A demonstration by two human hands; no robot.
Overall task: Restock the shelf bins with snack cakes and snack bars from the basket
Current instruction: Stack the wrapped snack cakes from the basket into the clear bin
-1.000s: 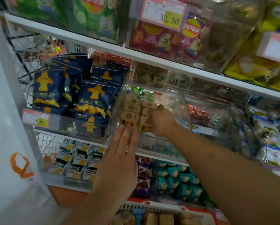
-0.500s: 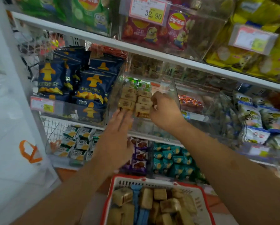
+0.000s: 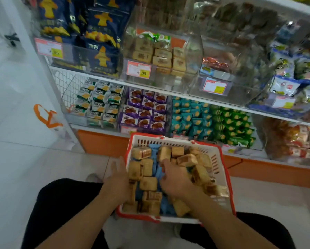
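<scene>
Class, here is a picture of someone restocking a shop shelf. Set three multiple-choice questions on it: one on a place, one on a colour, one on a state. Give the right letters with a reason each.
1. Where is the basket?
A. on the floor before the shelves
B. on the top shelf
C. on a chair

2. What colour is the basket's rim?
A. green
B. red
C. black

3. What is the right hand doing?
A. pointing at a price tag
B. hanging at the side
C. reaching among the snack cakes

Key: 1 A, it sits on the tiles between the knees; 2 B, a red edge shows; 3 C, its fingers lie among the cakes.
</scene>
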